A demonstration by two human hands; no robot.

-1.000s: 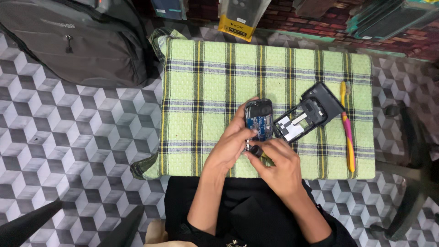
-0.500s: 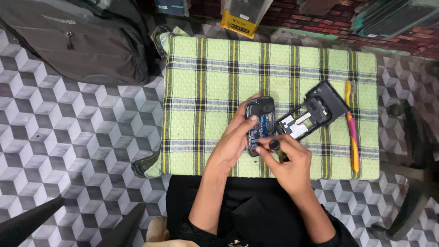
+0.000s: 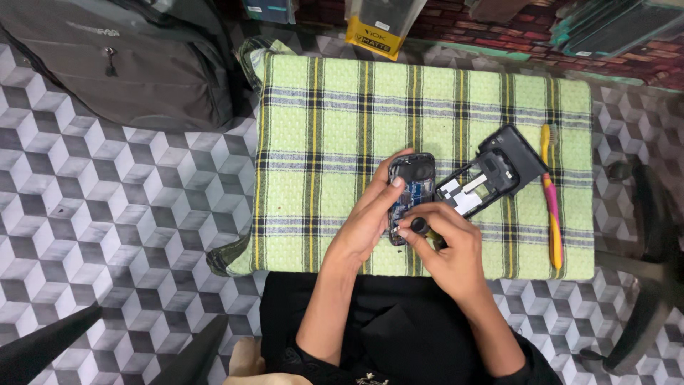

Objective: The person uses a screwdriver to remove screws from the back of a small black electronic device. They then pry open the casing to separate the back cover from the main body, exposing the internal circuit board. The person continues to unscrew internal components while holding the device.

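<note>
1. The left hand [image 3: 367, 224] curls its fingers around an opened phone body [image 3: 410, 192], gripping its left edge
2. The right hand [image 3: 449, 249] pinches a black tool handle [image 3: 420, 227], closed tight, at the phone body's lower end
3. The phone body lies between both hands on a green plaid cloth [image 3: 320, 142]; its blue circuit board is exposed
4. A black rear housing [image 3: 491, 175] lies just right; a pink-and-yellow toothbrush [image 3: 552, 199] lies beyond

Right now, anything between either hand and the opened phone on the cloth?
Nothing visible. The left hand already grips the opened phone by its edge on the green plaid cloth. The right hand holds a black-handled tool at the phone's lower end. The black back cover and toothbrush lie off to the right, apart.
</note>
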